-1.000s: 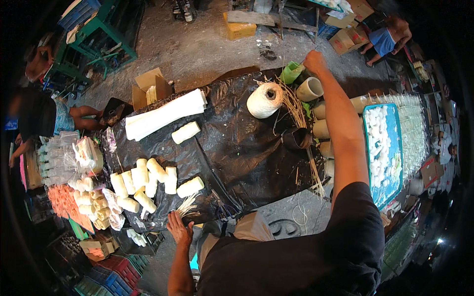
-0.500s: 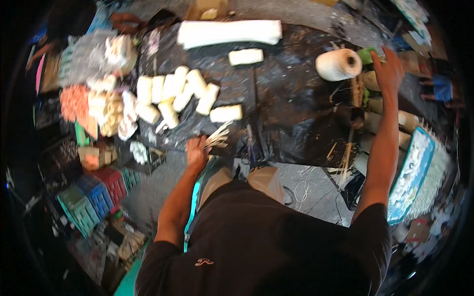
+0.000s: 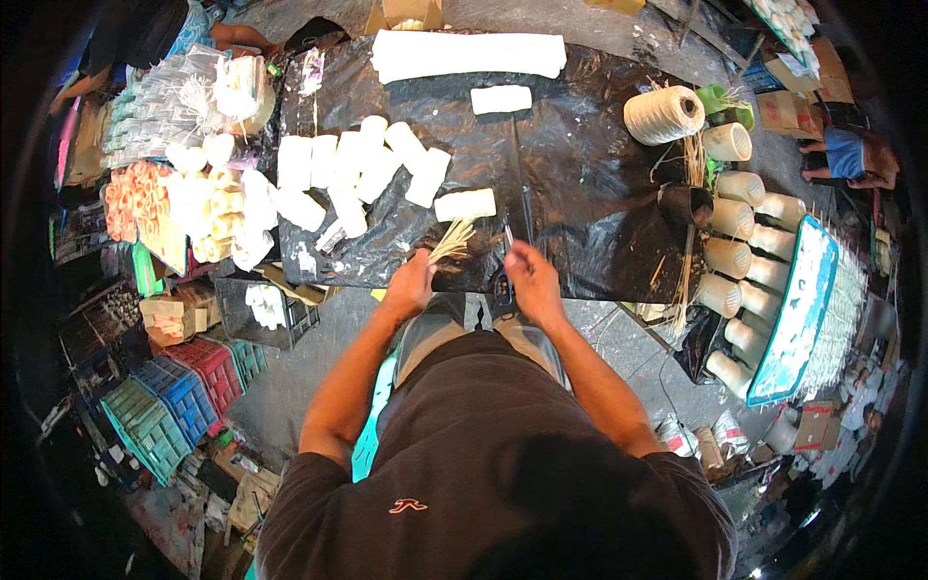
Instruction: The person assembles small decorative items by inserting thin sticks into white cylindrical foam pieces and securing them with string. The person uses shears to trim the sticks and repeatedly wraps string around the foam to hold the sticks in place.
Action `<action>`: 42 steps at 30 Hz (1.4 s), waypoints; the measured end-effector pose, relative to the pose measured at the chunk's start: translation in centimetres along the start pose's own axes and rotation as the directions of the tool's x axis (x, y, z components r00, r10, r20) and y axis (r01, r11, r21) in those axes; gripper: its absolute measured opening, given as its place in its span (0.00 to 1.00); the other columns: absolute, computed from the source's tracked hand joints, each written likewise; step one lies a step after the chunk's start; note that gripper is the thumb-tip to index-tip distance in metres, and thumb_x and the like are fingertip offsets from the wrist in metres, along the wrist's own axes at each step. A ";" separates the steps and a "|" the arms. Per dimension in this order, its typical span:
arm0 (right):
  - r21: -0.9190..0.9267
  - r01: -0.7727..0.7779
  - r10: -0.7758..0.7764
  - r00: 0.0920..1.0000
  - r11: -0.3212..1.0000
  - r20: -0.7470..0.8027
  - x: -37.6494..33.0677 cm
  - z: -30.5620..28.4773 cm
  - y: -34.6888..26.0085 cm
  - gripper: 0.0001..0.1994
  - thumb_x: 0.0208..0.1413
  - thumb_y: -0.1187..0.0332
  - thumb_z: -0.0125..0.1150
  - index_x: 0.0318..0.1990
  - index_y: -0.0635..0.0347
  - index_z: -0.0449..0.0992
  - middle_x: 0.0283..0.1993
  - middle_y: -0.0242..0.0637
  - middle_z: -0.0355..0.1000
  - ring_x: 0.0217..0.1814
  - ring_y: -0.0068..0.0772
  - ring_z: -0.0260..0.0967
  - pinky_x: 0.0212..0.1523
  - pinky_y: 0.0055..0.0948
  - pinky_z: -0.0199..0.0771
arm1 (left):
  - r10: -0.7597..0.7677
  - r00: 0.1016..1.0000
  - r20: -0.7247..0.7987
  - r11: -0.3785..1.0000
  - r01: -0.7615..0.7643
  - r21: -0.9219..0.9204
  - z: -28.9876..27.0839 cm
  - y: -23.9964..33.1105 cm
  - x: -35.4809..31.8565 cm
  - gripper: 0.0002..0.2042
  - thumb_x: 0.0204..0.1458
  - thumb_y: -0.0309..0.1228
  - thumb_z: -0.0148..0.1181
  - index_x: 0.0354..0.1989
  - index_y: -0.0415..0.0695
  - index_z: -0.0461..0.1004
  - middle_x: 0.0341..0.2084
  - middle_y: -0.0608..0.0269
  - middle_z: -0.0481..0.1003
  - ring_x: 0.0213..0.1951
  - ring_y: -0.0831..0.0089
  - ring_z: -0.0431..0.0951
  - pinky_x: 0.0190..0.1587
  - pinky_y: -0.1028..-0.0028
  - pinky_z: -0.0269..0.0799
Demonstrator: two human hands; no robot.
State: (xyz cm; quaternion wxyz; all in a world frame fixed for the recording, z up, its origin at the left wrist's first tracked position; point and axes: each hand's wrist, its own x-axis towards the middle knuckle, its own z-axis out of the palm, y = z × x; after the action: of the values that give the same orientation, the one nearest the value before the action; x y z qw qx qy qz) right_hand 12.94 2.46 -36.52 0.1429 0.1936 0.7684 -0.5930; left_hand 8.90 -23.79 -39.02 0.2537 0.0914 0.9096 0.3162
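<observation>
My left hand (image 3: 411, 282), at the near table edge, is closed round a bundle of straw-coloured strands (image 3: 451, 242), whose loose ends fan out up and to the right. To its right, my right hand (image 3: 533, 279) has its fingers drawn together; a narrow shiny blade (image 3: 508, 234) shows at the fingertips, its handle hidden. One pale cylinder (image 3: 465, 204) lies just beyond the strands. Several more white cylinders (image 3: 378, 174) sit grouped to the left. A large spool of twine (image 3: 663, 115) lies at the table's far right.
Black plastic sheeting (image 3: 590, 203) covers the table. A white roll (image 3: 469, 57) lies along its far edge. Shaped pale candles (image 3: 222, 203) and clear packaging (image 3: 155, 116) crowd the left. Beige cylinders (image 3: 727, 256) and a blue-edged tray (image 3: 795, 314) stand right; coloured crates (image 3: 174, 391) stack lower left.
My right hand has come back from the green item beside the spool to the near table edge, beside my left hand. The left hand has shifted slightly right, still holding the strands.
</observation>
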 end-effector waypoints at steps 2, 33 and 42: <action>0.157 0.218 -0.175 0.954 0.963 -0.245 2.6 0.9 -1.6 0.21 0.67 0.60 0.55 0.62 0.62 0.69 0.49 0.38 0.76 0.53 0.24 0.71 0.55 0.28 0.70 | 0.136 0.987 0.091 0.986 -0.125 -0.112 -2.5 1.1 -0.2 0.09 0.63 0.31 0.51 0.42 0.38 0.62 0.29 0.37 0.73 0.36 0.35 0.73 0.37 0.48 0.66; 0.813 -0.033 0.282 0.945 0.581 -0.163 5.1 -3.5 2.2 0.04 0.63 0.72 0.58 0.42 0.59 0.75 0.39 0.36 0.77 0.37 0.28 0.73 0.37 0.31 0.75 | 0.031 0.890 0.454 0.583 0.353 -0.732 5.4 10.9 8.8 0.06 0.66 0.31 0.51 0.35 0.46 0.70 0.20 0.70 0.69 0.22 0.79 0.71 0.23 0.74 0.67; 0.771 0.100 0.243 0.917 0.629 -0.317 9.3 -12.4 4.7 0.04 0.66 0.71 0.54 0.44 0.56 0.68 0.36 0.40 0.74 0.36 0.40 0.76 0.39 0.43 0.81 | 0.091 0.993 0.081 0.948 -0.111 0.298 7.8 11.0 8.2 0.13 0.47 0.25 0.59 0.40 0.34 0.69 0.39 0.40 0.72 0.42 0.44 0.76 0.43 0.54 0.75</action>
State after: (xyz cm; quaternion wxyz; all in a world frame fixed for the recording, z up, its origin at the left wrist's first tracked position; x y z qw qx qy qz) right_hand 7.01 16.64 -41.57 -0.0867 0.3817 0.4430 -0.8066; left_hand 6.03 -8.42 -40.72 0.2502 0.1860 0.9324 0.1829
